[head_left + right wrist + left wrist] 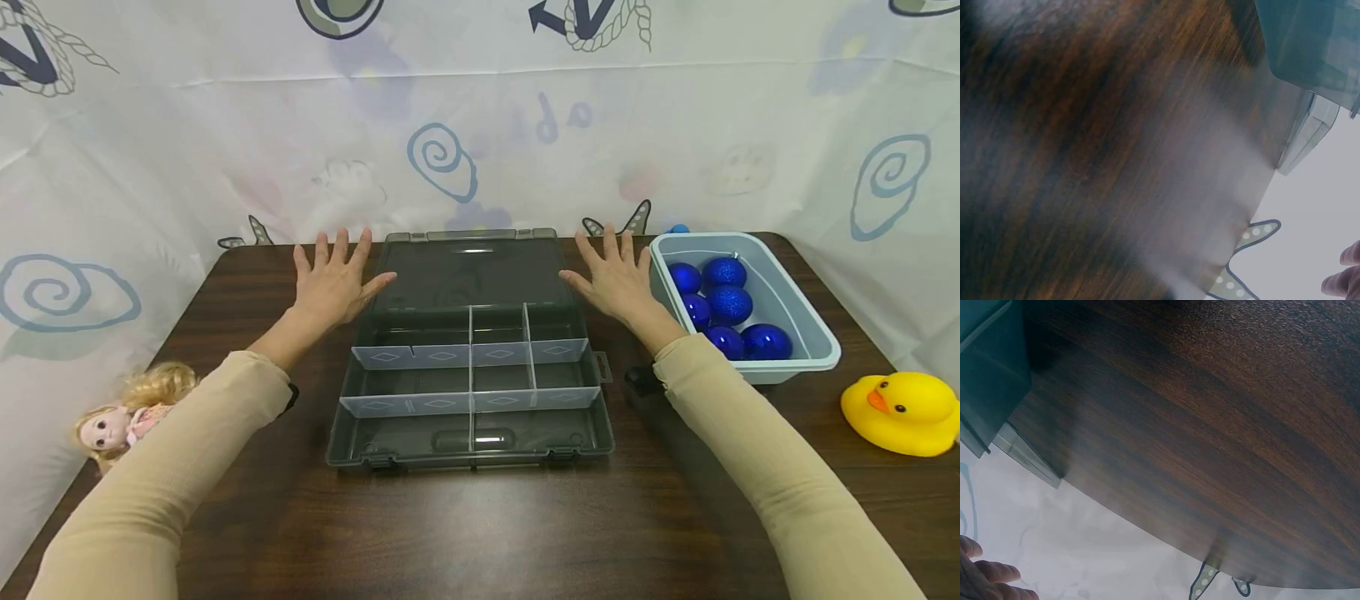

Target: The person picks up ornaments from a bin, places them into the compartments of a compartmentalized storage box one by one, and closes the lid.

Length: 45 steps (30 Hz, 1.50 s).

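Observation:
A dark translucent divider box [405,382] lies with its lid [472,271] laid back on the brown table, its compartments split by pale strips. My left hand [330,279] spreads its fingers to the left of the lid, palm down and holding nothing. On the other side my right hand [615,279] is spread the same way, between the lid and a pale blue basket [806,333]. Blue balls [729,305], some glittery and some shiny, sit in that basket. Only fingertips [997,572] of the left hand show in the left wrist view, and a few fingers [1342,281] in the right wrist view.
A yellow rubber duck [903,412] stands at the table's right edge. At the left edge lies a blond doll [112,425], partly behind the left sleeve [172,467]. A patterned white curtain [510,150] hangs behind the brown table [480,533].

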### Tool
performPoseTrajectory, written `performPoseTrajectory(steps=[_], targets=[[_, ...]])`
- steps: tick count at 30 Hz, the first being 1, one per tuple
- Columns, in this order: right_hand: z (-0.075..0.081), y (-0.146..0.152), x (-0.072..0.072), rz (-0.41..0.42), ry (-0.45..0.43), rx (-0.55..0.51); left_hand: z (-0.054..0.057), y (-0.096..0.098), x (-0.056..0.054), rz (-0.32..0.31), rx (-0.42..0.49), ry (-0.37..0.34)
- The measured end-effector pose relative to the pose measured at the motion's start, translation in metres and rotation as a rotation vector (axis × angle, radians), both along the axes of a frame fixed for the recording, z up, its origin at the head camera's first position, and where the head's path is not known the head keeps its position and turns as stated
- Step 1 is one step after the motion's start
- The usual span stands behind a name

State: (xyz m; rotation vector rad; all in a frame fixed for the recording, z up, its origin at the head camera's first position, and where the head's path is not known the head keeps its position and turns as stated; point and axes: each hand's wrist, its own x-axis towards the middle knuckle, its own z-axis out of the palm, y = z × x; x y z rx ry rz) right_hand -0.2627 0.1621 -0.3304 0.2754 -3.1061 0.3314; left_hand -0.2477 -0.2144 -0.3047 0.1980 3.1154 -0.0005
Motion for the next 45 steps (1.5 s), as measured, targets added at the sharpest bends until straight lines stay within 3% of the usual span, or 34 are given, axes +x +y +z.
performPoseTrajectory(steps=[6, 8, 11, 15, 18, 21, 25, 29, 36, 45], targets=[[0.002, 0.0, 0.002, 0.003, -0.003, -0.023, 0.0, -0.002, 0.003, -0.01, 0.043, -0.016], [0.005, 0.002, 0.006, 0.02, 0.033, -0.086, 0.001, -0.005, 0.008, -0.044, 0.149, -0.066], [0.014, 0.013, 0.013, 0.05, 0.147, -0.244, 0.003, -0.015, 0.022, -0.106, 0.403, -0.236], [0.031, 0.044, 0.022, -0.014, 0.279, -0.445, 0.002, -0.032, 0.043, -0.153, 0.694, -0.454], [0.04, 0.071, 0.025, -0.118, 0.247, -0.484, -0.003, -0.043, 0.055, -0.175, 0.812, -0.502], [0.038, 0.092, 0.022, -0.149, 0.132, -0.414, -0.011, -0.05, 0.061, -0.189, 0.892, -0.521], [0.025, 0.106, 0.015, -0.098, -0.02, -0.277, -0.02, -0.053, 0.064, -0.21, 0.927, -0.527], [0.014, 0.11, 0.01, -0.084, -0.082, -0.203, -0.025, -0.051, 0.063, -0.209, 0.952, -0.538], [0.006, 0.114, 0.007, -0.128, -0.009, -0.189, -0.027, -0.051, 0.061, -0.204, 0.957, -0.527], [0.001, 0.116, 0.013, -0.221, 0.065, -0.315, -0.031, -0.051, 0.062, -0.197, 0.955, -0.529]])
